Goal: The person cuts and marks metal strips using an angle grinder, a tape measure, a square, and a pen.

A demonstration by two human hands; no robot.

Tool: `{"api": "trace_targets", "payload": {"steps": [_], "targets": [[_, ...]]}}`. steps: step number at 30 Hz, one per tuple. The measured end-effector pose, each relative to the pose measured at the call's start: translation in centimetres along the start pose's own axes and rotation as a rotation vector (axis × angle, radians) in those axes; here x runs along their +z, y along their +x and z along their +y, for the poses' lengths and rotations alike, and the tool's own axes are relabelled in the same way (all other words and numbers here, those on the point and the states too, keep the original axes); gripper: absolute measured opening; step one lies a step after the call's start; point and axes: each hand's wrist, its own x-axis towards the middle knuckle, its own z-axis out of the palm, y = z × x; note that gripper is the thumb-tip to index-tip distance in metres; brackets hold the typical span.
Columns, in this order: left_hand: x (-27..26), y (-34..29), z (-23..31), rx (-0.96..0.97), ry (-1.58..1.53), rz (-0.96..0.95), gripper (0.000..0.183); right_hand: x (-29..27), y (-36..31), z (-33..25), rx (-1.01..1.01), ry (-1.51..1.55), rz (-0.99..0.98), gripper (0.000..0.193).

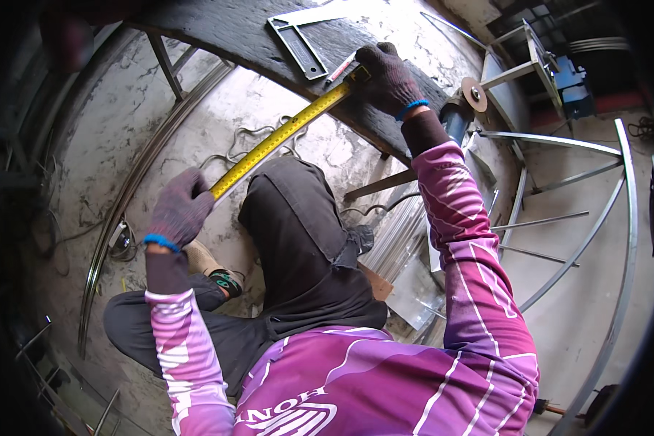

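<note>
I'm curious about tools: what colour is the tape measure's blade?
The tape measure's blade is yellow with dark markings, clearest in the head view.

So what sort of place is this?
Probably a metal workshop: there's a power tool with a round disc, a big metal frame with a curved bar, and a yellow tape measure.

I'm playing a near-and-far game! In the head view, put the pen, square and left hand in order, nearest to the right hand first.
From the right hand:
1. Pen: just left, on the dark bench.
2. Square: farther left, same bench.
3. Left hand: lower left, at the other end of the yellow tape measure.
</note>
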Motion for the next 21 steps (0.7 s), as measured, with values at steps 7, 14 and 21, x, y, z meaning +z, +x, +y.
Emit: {"api": "trace_targets", "payload": {"steps": [7,14,21], "targets": [[4.5,6.5,2.9,0.114,-0.248,-0.103,0.016,0.1,0.5,-0.6,-0.028,0.010,-0.056,0.044],[3.9,3.2,0.7,0.076,-0.201,-0.079,0.021,-1.0,0.4,-1.1,-0.343,0.356,-0.251,0.043],[3.6,1.6,-0.8,0.103,-0.159,-0.016,0.020,-0.1,0.5,-2.6,-0.094,0.453,-0.356,0.036]]}}
